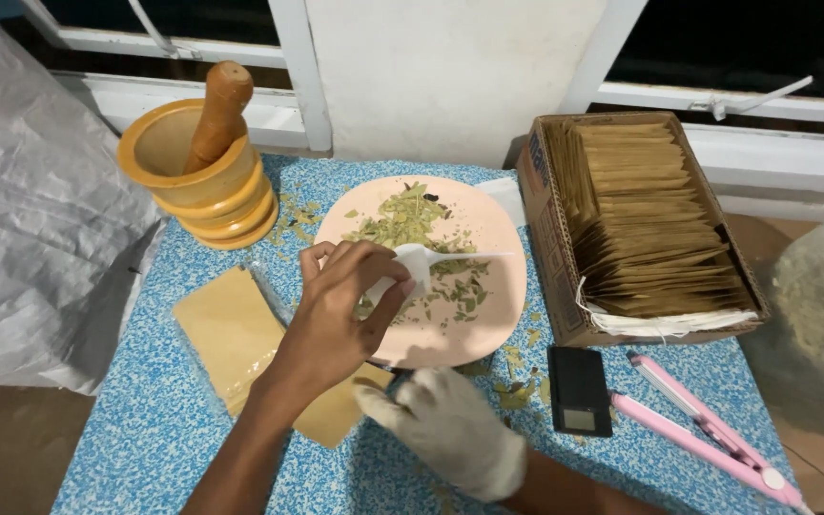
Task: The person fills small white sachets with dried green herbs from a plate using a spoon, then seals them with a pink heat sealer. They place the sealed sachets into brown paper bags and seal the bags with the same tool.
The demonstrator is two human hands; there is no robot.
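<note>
My bare left hand (336, 315) grips a white plastic spoon (419, 262) by its handle end. The bowl of the spoon hangs over a pink plate (507, 286) strewn with dried green leaves (402, 219). My right hand (450, 429), in a white glove, sits just below the plate's near rim. Its fingers pinch the edge of a brown paper pouch (331, 420), which lies partly under my left wrist. A second flat brown pouch (226, 329) rests on the blue speckled table (145, 429) to the left.
A yellow mortar (183, 167) with a wooden pestle (221, 105) stands at the back left. A cardboard box (550, 238) of brown pouches sits to the right, with a small black scale (579, 389) and a pink sealing tool (708, 439) nearer. Plastic bags (30, 219) flank the table.
</note>
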